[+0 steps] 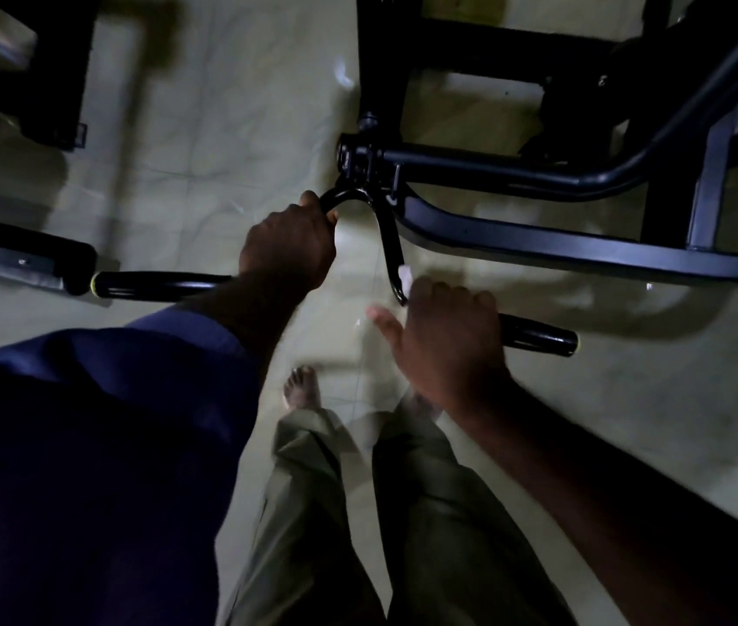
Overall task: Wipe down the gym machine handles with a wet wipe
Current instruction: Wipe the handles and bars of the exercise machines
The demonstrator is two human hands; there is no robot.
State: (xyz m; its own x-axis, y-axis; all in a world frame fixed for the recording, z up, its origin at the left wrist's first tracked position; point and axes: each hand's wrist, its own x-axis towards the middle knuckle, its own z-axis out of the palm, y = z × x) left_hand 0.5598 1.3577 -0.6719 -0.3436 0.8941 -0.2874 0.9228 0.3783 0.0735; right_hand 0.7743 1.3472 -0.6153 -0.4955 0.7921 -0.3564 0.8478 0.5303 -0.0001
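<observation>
fingers (448,295) of right hand (444,343) pin wipe (405,276) to handle (538,339)

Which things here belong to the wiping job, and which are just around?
In the job: handle bar, gripped at its bend by the left hand; wet wipe, held against the bar by the right hand.
Just around: machine frame at right; second machine's base at left.

1. Pale glossy tiled floor (222,128), dim, some glare spots.
2. Black metal frame (55,83) upper left, blurred.
3. Grey flat metal base bar (10,259) on the floor, left edge.
4. Khaki trousers (312,512), bare foot (301,388) below centre.
5. Dark blue sleeve (87,445) lower left.
</observation>
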